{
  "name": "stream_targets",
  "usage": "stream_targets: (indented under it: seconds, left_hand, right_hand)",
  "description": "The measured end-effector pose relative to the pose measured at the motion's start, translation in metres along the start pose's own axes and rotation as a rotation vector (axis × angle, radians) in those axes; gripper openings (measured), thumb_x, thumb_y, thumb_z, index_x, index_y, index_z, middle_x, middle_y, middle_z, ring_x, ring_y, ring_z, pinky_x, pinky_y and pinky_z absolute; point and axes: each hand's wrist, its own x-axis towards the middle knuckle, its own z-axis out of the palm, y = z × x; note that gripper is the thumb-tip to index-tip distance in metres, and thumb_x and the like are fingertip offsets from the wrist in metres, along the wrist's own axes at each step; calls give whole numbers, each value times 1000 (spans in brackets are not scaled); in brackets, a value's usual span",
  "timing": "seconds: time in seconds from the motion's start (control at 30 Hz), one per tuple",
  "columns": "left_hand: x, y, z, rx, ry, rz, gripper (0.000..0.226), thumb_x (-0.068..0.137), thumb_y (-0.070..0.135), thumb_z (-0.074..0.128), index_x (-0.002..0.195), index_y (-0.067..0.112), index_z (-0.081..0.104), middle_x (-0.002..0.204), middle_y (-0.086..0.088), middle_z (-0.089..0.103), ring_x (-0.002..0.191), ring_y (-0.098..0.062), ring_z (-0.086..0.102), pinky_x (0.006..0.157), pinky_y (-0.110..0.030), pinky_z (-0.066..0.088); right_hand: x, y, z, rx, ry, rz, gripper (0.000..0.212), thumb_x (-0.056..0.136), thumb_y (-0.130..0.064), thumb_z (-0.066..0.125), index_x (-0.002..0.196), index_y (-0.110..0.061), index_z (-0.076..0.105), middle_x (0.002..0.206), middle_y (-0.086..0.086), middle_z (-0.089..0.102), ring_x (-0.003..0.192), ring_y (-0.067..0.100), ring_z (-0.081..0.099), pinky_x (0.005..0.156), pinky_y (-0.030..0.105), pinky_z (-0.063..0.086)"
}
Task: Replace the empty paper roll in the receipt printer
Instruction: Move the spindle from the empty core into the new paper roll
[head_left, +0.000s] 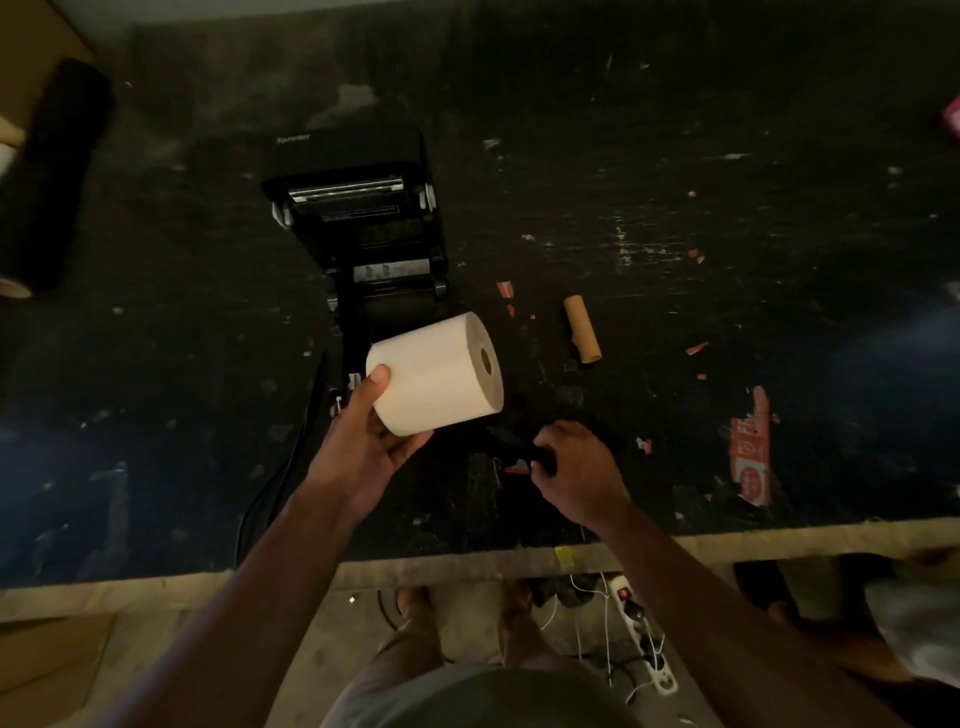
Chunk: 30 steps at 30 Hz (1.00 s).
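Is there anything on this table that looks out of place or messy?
Yes. The empty cardboard core lies loose on the table, right of the open printer. Small red paper scraps are scattered around it, and a torn red label is stuck near the front edge. The tabletop itself looks scratched and worn.

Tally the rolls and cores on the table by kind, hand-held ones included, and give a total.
Full white paper roll, held in the left hand: 1
Empty brown cardboard core, lying right of the printer: 1
Large black roll, at the table's left edge: 1
Total: 3
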Motion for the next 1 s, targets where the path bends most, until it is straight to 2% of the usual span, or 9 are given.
stream_targets:
  seconds: [0.1,0.2,0.3,0.4,0.6,0.7,0.83,0.93,1.0]
  left_hand:
    - [-1,-1,-4,-48,-3,-3,53,80,50,77,128,33,65,128,-3,76,119,-28,71,91,-41,60]
    - [-2,-3,-6,-60,-22,-8,50,79,50,76,125,33,65,118,0,80,115,-26,74,86,-39,63]
    - [-2,-8,-5,-52,-33,-21,40,82,48,74,119,33,68,113,1,82,112,-25,75,84,-38,63]
    - [-1,-13,-5,-47,-46,-42,45,82,48,76,123,31,68,121,-2,79,113,-26,75,85,-39,62]
    - [3,-17,-7,-39,-66,-48,53,77,49,80,124,30,68,121,-3,79,112,-25,75,82,-38,64]
    - [2,-18,-3,12,-83,-53,59,68,51,86,119,28,70,117,-3,80,109,-24,76,78,-35,64]
    - [2,-23,2,-20,-69,-57,56,74,48,82,123,26,67,117,-3,80,109,-23,76,78,-36,64]
    - [2,-26,2,-29,-62,-68,47,80,45,79,120,25,69,119,-5,79,110,-24,76,78,-36,64]
    - [2,-27,0,-26,-63,-72,43,83,44,77,121,24,69,120,-6,79,111,-25,76,79,-37,64]
  right_hand:
    - [-8,-6,-26,518,148,172,42,84,-18,82,111,-35,55,92,-12,72,92,6,73,69,14,56]
    - [-11,-22,-61,1152,314,131,85,83,2,80,143,-42,40,118,1,76,100,20,78,78,31,65]
    - [-7,-43,-84,1422,371,92,82,86,2,77,147,-39,41,121,20,74,99,37,77,78,35,64]
    - [-5,-60,-87,1405,421,59,61,92,0,72,140,-28,48,131,25,66,103,42,75,78,32,63]
    - [-11,-63,-80,1302,478,33,57,92,3,71,139,-19,47,138,30,58,104,40,74,78,31,63]
    - [-18,-63,-80,1182,515,-43,53,97,-3,68,144,-15,46,134,18,63,110,29,73,81,32,64]
    - [-22,-65,-74,1093,473,-46,37,103,-13,61,139,-17,62,126,-2,71,110,20,73,89,41,63]
    - [-20,-72,-66,1027,442,-11,45,97,-10,70,140,-19,62,112,-22,73,104,3,70,92,25,58]
    - [-17,-77,-61,1027,439,16,39,93,-8,74,130,-16,67,107,-21,75,104,2,71,90,23,59]
